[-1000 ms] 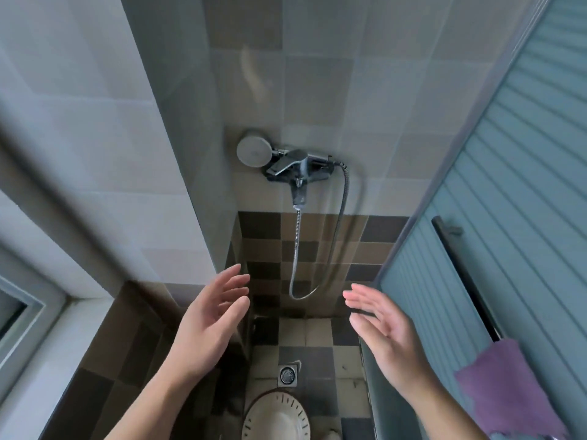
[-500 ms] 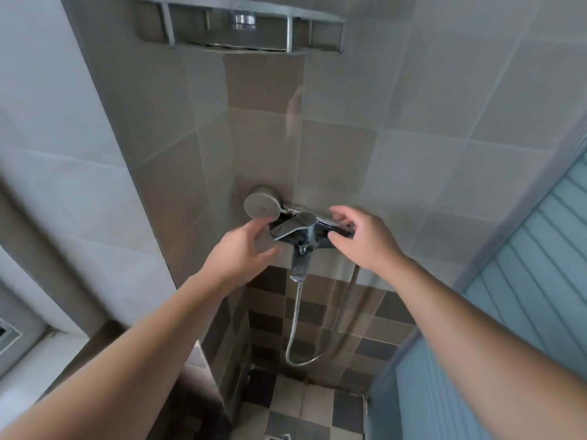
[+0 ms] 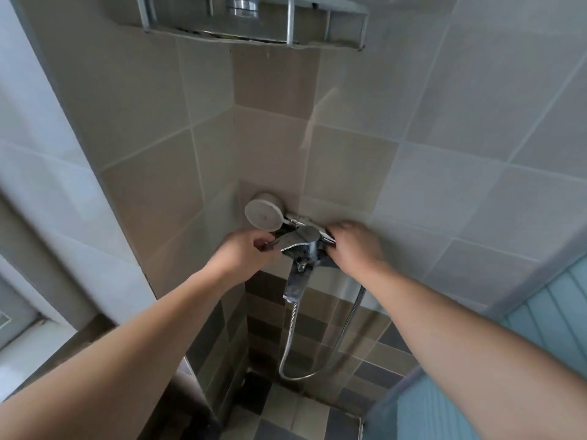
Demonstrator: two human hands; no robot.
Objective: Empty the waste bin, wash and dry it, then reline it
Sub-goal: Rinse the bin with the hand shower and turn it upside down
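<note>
Both grips curl around the shower tap (image 3: 301,246), left hand (image 3: 244,252) on its lever, right hand (image 3: 355,247) beside; washing begins, I judge—water next.

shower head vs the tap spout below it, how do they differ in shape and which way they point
The shower head is a round, pale grey disc lying sideways atop the mixer, facing the camera; the tap spout is a flat, narrow chrome bar that points down. The shower head sits left of the lever, the tap spout hangs beneath it. Both belong to the same wall mixer.
</note>
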